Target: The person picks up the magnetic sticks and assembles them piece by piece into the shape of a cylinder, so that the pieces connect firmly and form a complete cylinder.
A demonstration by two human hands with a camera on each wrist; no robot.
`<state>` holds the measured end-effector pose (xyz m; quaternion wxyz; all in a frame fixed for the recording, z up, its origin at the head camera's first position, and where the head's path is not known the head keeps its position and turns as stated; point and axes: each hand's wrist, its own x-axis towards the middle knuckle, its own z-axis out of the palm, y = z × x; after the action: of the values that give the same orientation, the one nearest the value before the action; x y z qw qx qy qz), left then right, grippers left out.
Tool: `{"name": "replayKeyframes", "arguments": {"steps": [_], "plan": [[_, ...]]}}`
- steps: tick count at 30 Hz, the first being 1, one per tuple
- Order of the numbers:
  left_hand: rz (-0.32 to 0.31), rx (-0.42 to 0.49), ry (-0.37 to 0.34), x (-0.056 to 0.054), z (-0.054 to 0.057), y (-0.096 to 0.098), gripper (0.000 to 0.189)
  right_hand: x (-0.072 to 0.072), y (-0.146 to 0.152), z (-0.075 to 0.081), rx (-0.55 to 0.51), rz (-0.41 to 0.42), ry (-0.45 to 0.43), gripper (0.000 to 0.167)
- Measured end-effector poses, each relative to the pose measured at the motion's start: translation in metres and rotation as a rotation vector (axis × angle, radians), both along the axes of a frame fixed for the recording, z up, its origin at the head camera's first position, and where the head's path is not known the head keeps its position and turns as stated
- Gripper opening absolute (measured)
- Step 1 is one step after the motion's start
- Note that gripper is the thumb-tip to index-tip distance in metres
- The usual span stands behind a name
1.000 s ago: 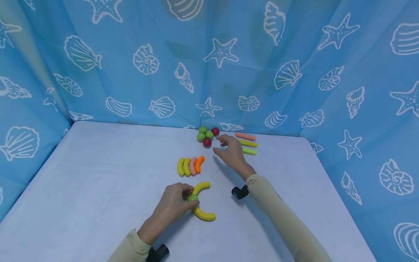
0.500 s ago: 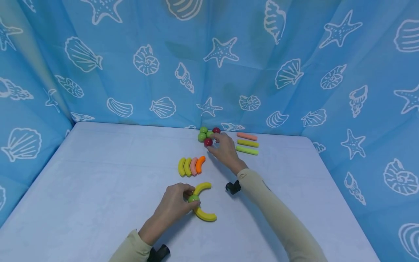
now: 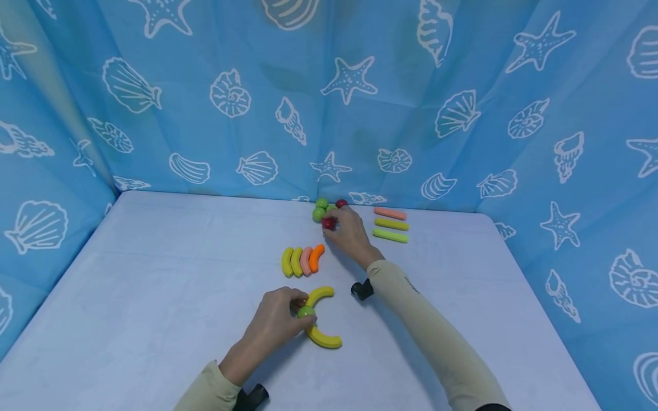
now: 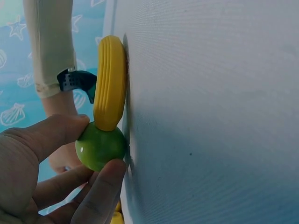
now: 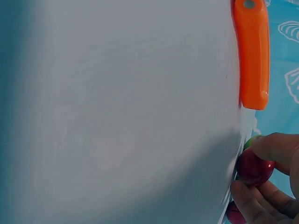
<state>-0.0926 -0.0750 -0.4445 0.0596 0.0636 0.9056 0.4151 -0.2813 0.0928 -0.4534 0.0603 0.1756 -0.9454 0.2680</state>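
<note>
Left hand (image 3: 280,314): thumb and fingers pinch a green ball (image 3: 305,312).
Far yellow arc (image 3: 321,293): right of the left hand, on the far side of the pinched ball.
Near yellow arc (image 3: 326,339): right of the left hand, on the ball's near side.
Right hand (image 3: 350,231): beyond the left; thumb and fingers grip a red ball (image 3: 328,223).
Green cluster (image 3: 319,214): just left of the right hand, partly hidden by it.
Second red ball (image 3: 341,203): just beyond the right hand.
Curved row (image 3: 297,262): between the hands; left to right, two yellow, one pink, one orange.
Three sticks (image 3: 392,224): right of the right hand; far to near, salmon, yellow, light green.
Shell-printed curtain (image 3: 205,137): blue, beyond both hands.
</note>
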Motion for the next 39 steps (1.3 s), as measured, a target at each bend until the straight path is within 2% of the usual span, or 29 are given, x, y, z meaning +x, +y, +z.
{"name": "replayKeyframes", "arguments": {"steps": [11,19,28,32,39], "plan": [[-0.001,-0.013,-0.024,-0.001,0.003,0.003,0.038,0.006,0.005,0.003,-0.042,-0.038,-0.004,0.023],[-0.034,-0.058,0.046,0.0,0.003,0.002,0.038,0.021,0.016,0.006,-0.112,-0.037,-0.017,0.023],[-0.023,-0.15,0.071,-0.001,0.005,0.007,0.045,0.039,0.028,0.01,-0.165,0.0,0.02,0.023],[-0.019,-0.181,0.098,-0.001,0.005,0.011,0.042,0.046,0.033,0.012,-0.177,0.014,0.029,0.023],[-0.014,-0.185,0.114,0.0,0.004,0.013,0.034,0.058,0.038,0.016,-0.201,0.026,0.022,0.024]]}}
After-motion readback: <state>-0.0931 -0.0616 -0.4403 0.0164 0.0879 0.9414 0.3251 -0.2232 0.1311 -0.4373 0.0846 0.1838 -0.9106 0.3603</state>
